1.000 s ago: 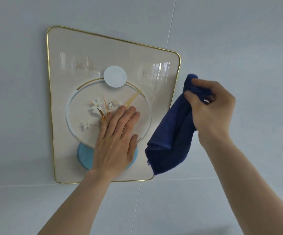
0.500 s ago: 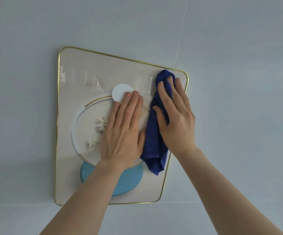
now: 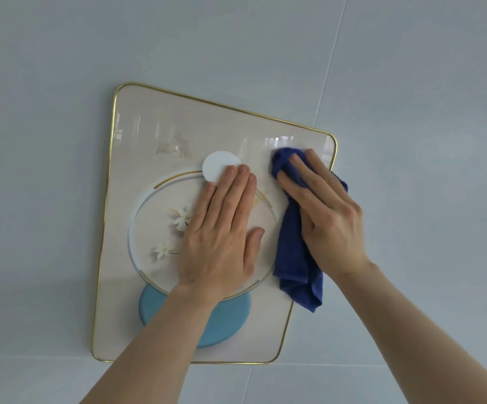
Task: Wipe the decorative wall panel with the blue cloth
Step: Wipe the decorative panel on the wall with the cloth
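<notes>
The decorative wall panel (image 3: 160,132) is cream with a thin gold rim, a large ring with white flowers, a white disc and a light blue disc. It hangs on the wall in the middle of the view. My left hand (image 3: 221,231) lies flat and open on the ring, fingers together, thumb out. My right hand (image 3: 326,217) presses the dark blue cloth (image 3: 294,263) against the panel near its upper right corner. The cloth bunches under my fingers and hangs down along the panel's right edge. Faint smudges show on the glossy upper part.
The wall (image 3: 426,112) around the panel is pale grey tile with thin seams, one running up at the right and one across below the panel.
My right hand brought the cloth from off the panel's right side onto its upper right corner. My left hand slid up the ring toward the white disc. The view tilted upward.
</notes>
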Demonstrator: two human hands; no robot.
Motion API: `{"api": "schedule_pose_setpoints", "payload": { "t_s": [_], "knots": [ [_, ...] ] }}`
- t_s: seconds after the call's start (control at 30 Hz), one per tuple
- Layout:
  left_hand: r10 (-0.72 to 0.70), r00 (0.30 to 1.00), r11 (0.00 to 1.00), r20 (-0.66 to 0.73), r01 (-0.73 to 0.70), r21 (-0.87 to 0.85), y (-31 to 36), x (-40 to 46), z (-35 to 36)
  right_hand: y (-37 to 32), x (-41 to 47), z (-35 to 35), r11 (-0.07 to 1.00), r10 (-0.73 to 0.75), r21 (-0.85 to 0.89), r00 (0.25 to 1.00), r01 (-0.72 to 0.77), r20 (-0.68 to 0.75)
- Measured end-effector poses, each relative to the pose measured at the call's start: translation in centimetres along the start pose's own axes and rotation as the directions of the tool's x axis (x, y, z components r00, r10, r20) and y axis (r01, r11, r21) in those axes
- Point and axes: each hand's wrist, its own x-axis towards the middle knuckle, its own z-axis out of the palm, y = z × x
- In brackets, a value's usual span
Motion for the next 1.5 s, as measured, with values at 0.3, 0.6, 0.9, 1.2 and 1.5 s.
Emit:
{"api": "schedule_pose_setpoints", "payload": {
  "t_s": [0.3, 0.6, 0.9, 1.2, 1.5],
  "knots": [
    [0.008, 0.999, 0.998, -0.038, -0.006, 0.061, -0.2, -0.1, 0.7, -1.4, 0.3, 0.3, 0.995, -0.09, 0.049, 0.991, 0.086, 0.094],
    [0.01, 1.0, 1.0, -0.004, -0.01, 0.019, -0.2, 0.0, 0.2, -2.9, -2.3, 0.8, 0.989, 0.151, 0.0, 0.988, -0.151, -0.039],
    [-0.015, 0.997, 0.999, 0.072, 0.017, -0.029, 0.0, 0.2, -1.2, -5.0, -5.6, -2.0, 0.98, 0.198, -0.047, 0.974, -0.194, 0.109],
    [-0.119, 0.993, 0.983, 0.018, 0.121, -0.136, -5.3, -0.5, -6.1, -9.4, 1.8, -2.5, 0.813, 0.508, 0.333, 0.862, -0.478, -0.002],
    [-0.235, 0.962, 0.961, 0.141, 0.252, -0.111, -14.1, -2.0, -6.4, -12.6, 6.5, 2.4, 0.992, -0.01, 0.128, 0.987, -0.01, 0.158]
  ]
}}
